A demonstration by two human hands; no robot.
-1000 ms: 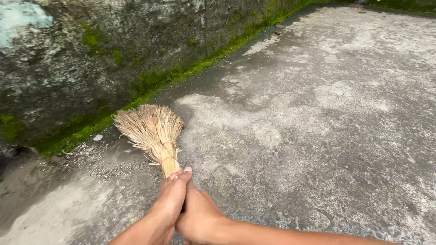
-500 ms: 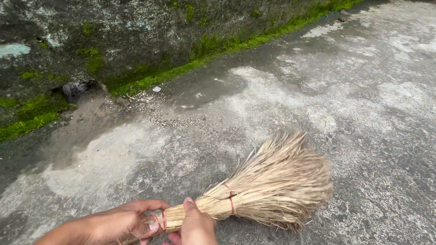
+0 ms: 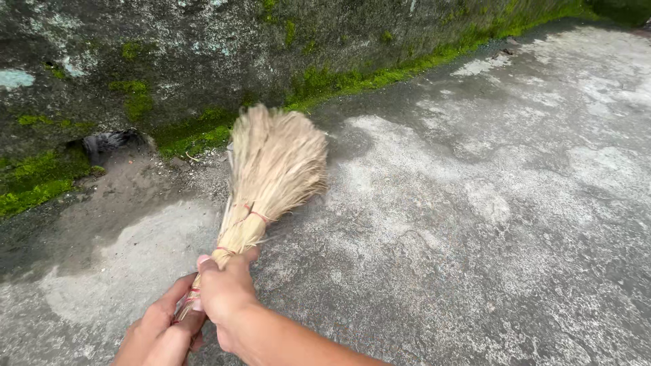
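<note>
Count: one straw broom (image 3: 271, 176), bound by two red ties in view, a third partly hidden at the grip. Two hands on its handle: one left hand (image 3: 159, 332), one right hand (image 3: 227, 291). One mossy wall (image 3: 203, 54). One concrete floor (image 3: 475, 224). One dark drain hole (image 3: 105, 142) at wall base.

The straw broom (image 3: 271, 173) is pale yellow and dry. Its short handle is tied with thin red bands. The handle end sits inside the right hand (image 3: 227, 291), with the left hand (image 3: 159, 329) just below it. The bushy end fans out above the hands and looks a bit blurry, maybe off the ground.
</note>
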